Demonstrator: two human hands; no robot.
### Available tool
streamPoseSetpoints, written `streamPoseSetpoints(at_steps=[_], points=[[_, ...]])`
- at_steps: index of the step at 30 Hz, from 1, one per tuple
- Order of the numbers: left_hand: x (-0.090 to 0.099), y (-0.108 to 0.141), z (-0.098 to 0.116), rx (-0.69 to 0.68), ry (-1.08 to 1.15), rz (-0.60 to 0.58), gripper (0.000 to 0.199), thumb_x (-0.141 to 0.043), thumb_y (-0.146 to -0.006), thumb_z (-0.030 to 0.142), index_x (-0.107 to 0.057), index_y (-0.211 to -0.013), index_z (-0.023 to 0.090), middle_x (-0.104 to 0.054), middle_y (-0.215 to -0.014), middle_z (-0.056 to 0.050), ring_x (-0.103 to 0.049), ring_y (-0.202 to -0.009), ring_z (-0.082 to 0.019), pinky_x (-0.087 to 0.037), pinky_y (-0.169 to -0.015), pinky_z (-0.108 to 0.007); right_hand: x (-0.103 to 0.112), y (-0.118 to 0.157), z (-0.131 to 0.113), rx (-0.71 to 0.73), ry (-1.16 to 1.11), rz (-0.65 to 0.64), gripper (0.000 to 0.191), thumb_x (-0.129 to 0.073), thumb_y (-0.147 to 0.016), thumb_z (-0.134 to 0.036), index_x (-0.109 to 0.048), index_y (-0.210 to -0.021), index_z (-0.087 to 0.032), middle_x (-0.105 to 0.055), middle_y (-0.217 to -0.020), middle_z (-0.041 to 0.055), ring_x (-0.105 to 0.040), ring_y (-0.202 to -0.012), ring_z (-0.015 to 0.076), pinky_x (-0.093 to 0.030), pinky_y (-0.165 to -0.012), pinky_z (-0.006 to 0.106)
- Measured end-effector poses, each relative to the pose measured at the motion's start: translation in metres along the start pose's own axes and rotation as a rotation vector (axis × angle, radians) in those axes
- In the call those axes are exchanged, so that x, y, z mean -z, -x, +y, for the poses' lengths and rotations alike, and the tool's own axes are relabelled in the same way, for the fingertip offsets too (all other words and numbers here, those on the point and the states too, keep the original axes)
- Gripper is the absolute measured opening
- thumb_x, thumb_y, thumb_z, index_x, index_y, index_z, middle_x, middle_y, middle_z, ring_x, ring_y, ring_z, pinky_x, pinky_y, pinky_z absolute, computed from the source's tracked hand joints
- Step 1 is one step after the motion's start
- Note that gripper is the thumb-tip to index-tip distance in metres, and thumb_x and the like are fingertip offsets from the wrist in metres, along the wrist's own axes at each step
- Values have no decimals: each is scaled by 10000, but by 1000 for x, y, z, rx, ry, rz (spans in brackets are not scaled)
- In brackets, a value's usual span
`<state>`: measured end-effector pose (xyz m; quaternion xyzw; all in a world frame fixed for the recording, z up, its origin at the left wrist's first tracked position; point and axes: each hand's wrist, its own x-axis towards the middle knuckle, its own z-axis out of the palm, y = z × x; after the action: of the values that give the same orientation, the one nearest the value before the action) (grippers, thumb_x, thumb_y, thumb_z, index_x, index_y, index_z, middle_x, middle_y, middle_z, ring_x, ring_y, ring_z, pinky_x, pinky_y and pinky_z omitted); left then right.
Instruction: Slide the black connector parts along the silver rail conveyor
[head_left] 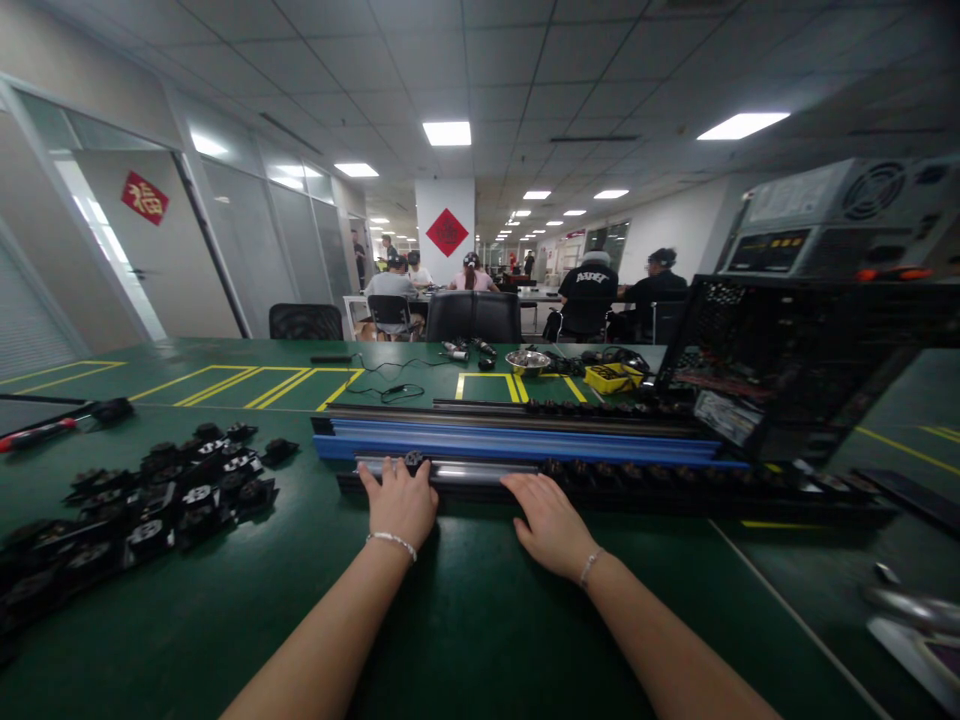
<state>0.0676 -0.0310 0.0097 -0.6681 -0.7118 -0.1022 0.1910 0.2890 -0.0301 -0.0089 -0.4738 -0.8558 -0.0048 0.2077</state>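
Observation:
My left hand [403, 508] reaches over a long black rail [469, 488] with a shiny silver strip [472, 470] along it. Its fingers are spread, and a small round black part [414, 459] shows between the index finger and thumb. Farther right, my right hand [553, 522] lies with its fingertips on the same rail and its thumb apart. Beyond my right fingertips, a row of several black round parts [600, 471] sits on the rail. A blue rail [487, 438] runs parallel just behind.
A pile of black socket-like parts [196, 495] lies to the left, near a red-handled tool [41, 434]. An opened computer case [757, 350] stands at right. Behind the rails are a metal bowl [527, 360], a yellow basket [613, 377] and cables. Several people sit farther back.

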Motion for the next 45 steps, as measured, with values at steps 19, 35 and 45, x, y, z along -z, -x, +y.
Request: streamPoseSetpoints(at_steps=[19,35,45], points=[[-2,-10,-16,49,25,-68,407,-378,-771,270,-576,-1127,278,-598,-1074,-130,-450,-1111,-324,-45,-947,-681,0,0,0,3,16,6,547,-439,-713,-162,-427,-1260,-173,-470,-1293,62,-372,-1208,168,-193,-1079,381],[3,-16,-31,115,33,-143,409,-351,-778,259,-592,-1108,279,-616,-1047,-122,-496,-1043,-312,-93,-926,-700,0,0,1,1,12,2,549,-430,-711,-155,-425,-1260,-172,-471,-1294,60,-375,-1209,173,-193,-1079,392],[7,-19,-39,152,42,-203,407,-355,-781,269,-585,-1116,291,-620,-1058,-113,-534,-1003,-293,-209,-918,-640,-2,0,1,7,25,9,554,-437,-706,-156,-425,-1259,-176,-475,-1289,63,-383,-1202,173,-204,-1074,393]])
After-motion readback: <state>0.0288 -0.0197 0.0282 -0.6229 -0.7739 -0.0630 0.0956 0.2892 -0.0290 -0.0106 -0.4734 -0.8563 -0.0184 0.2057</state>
